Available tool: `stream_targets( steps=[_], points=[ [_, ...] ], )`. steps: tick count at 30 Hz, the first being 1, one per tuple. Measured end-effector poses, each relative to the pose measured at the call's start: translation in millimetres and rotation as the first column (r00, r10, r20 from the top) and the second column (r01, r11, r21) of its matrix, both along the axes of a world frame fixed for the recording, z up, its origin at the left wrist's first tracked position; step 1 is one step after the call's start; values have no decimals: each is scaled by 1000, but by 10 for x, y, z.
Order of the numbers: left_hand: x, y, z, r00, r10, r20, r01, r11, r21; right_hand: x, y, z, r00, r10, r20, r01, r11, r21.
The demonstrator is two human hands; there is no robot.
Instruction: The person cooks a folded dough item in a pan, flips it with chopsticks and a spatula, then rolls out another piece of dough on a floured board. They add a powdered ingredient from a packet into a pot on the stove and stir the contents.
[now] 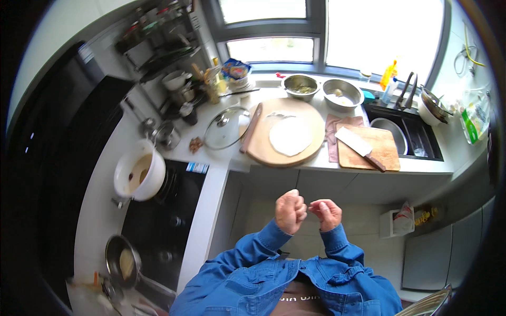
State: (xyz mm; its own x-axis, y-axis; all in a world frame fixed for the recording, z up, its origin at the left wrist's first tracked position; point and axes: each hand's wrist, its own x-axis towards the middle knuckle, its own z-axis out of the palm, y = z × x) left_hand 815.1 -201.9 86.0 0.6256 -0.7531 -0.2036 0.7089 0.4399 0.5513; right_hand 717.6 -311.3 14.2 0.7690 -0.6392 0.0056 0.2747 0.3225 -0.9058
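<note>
My left hand (290, 212) is closed into a fist in front of my chest, with nothing visible in it. Beside it, a small gap away, my right hand (327, 214) has its fingers curled in against the thumb, and I see nothing held there. Both are in the air short of the counter edge. Beyond them on the counter lies a round wooden board (261, 152). A flat round sheet of dough (290, 136) is spread on it. The wooden rolling pin (252, 128) rests along the board's left side.
Right of the board, a cleaver (354, 141) lies on a cutting board (385, 146) by the sink (425, 138). Two metal bowls (301, 87) stand behind. At left are a glass lid (227, 128), a white pot (138, 173) and a frying pan (123, 260) holding something pale.
</note>
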Motion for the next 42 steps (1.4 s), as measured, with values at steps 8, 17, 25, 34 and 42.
stream_targets(
  steps=[8,17,25,34,42],
  points=[
    [1182,-628,-212,897,12,-442,-14,1000,-1,5,-822,3,806,-544,-234,582,799,148],
    [534,-2444,96,979,49,200,-31,995,-95,64,-2230,406,619,-773,139,784,602,-149],
    [-649,-5328,527,720,-262,643,492,846,-206,91,-4196,1173,664,-613,429,535,-12,-845],
    [1018,-5161,22,-323,122,938,427,904,29,572,-4851,449,670,-696,258,617,716,327],
    [3975,-2850,463,-352,-275,895,-525,849,55,359,-4940,-622,879,-418,231,456,878,-146]
  ],
)
